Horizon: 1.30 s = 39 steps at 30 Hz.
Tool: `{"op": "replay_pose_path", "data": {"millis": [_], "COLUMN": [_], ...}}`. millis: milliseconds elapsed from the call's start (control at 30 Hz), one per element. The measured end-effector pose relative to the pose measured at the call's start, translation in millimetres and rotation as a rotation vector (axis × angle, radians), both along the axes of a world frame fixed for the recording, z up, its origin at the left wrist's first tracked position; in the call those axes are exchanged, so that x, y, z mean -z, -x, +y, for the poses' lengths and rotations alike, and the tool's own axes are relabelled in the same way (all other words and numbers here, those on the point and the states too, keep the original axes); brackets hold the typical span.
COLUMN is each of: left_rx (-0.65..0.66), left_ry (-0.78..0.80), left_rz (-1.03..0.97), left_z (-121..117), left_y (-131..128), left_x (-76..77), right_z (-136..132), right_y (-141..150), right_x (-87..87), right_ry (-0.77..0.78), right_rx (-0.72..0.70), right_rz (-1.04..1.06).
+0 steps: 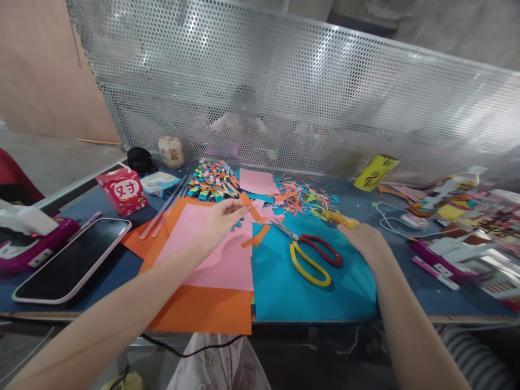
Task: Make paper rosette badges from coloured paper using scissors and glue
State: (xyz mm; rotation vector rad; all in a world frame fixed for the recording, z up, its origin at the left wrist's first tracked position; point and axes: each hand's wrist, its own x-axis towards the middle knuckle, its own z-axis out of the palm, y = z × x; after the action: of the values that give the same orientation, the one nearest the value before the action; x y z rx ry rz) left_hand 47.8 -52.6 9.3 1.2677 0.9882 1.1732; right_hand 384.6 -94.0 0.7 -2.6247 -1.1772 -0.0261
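My left hand pinches an orange paper strip above a pink sheet. Another orange strip lies just below it, bent, by the edge of a blue sheet. My right hand is closed on a slim yellow thing, perhaps a glue tube, held over the far part of the blue sheet; its fingers are largely hidden behind the hand. Between both hands lie scissors with one red and one yellow handle, blades towards the strips. Under the pink sheet sits a larger orange sheet.
Beyond the hands are a heap of folded paper pieces and loose shreds. A phone and a red box stand left. A yellow packet and white cable lie right. A perforated metal panel rises behind.
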Motion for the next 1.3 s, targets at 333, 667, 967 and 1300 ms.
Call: {"op": "replay_pose_path", "data": {"millis": [333, 667, 967, 1300], "left_rx": [-0.010, -0.003, 0.002, 0.014], "left_ry": [0.042, 0.036, 0.047, 0.039], "left_rz": [0.089, 0.086, 0.074, 0.023], "left_z": [-6.6, -7.0, -8.3, -7.5], "left_y": [1.8, 2.4, 2.8, 3.1], "left_x": [-12.0, -14.0, -15.6, -14.7], "right_z": [-45.5, -49.7, -49.6, -54.3], "right_y": [107.8, 124.2, 125.3, 126.3], "right_x": [-6.8, -8.0, -3.5, -5.0], "right_ry": [-0.660, -0.759, -0.727, -0.679], "right_rx": [-0.563, -0.734, -0.712, -0.698], "right_rz": [-0.372, -0.748, -0.740, -0.717]}}
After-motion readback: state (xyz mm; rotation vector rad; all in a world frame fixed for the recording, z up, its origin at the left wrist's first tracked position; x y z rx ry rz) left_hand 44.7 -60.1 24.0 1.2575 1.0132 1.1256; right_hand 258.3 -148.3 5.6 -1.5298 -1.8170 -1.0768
